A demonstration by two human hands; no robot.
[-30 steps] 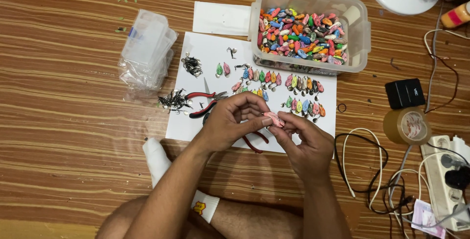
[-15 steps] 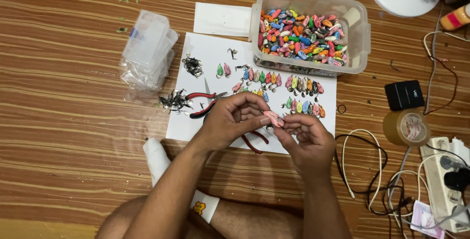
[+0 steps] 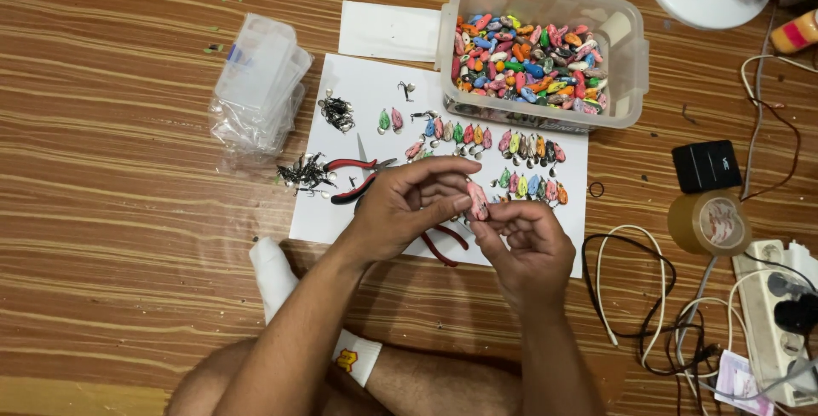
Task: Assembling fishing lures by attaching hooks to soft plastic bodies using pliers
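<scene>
Two hands, left (image 3: 407, 211) and right (image 3: 524, 241), meet at frame centre, both pinching one pink lure (image 3: 477, 200). Two red-handled pliers (image 3: 356, 176) lie on one white sheet (image 3: 341, 220); one tub (image 3: 626, 58) sits upper right. Against the earlier frame, the grip is unchanged.

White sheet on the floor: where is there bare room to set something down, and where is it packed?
The white sheet is bare at its lower left corner, below the red-handled pliers. The wood floor left of the clear bags is open. Crowded: the lure rows under the plastic tub, and the cables at right.
</scene>
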